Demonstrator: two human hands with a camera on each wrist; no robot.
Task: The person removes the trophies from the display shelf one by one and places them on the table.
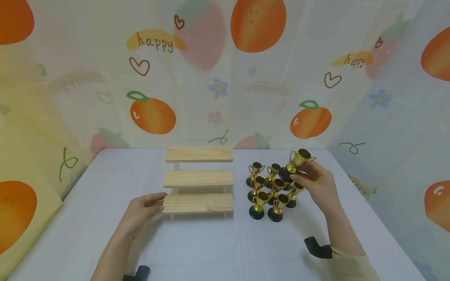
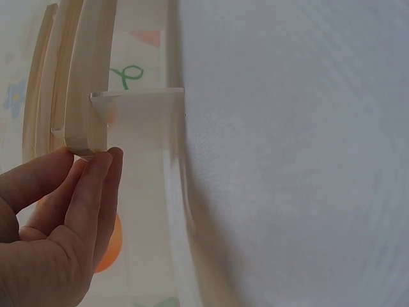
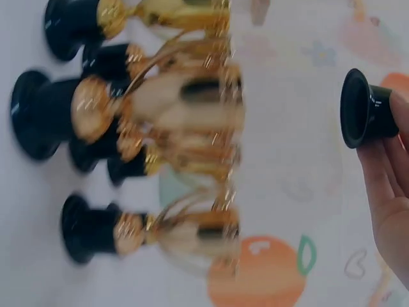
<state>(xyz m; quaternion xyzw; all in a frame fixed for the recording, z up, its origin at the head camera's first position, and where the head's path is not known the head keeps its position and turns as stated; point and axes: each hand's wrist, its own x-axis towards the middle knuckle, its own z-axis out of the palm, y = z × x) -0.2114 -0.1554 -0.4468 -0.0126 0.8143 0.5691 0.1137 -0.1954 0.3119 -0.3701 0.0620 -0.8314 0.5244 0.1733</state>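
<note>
A small gold trophy cup (image 1: 299, 158) with a black base is in my right hand (image 1: 319, 185), raised over the back of a trophy group (image 1: 260, 201). The right wrist view shows the fingers around its black base (image 3: 359, 112), while the gold cup part is out of frame. My left hand (image 1: 136, 214) pinches the left end of the lowest board on a three-step wooden display stand (image 1: 198, 203). In the left wrist view, thumb and fingertips (image 2: 96, 163) meet at that board's end (image 2: 86, 137).
A white cloth (image 1: 211, 249) covers the table. Clear supports (image 2: 137, 93) hold the boards above it. The trophies stand upright, close together, to the right of the stand. Behind everything hangs a fruit-print curtain (image 1: 260, 113).
</note>
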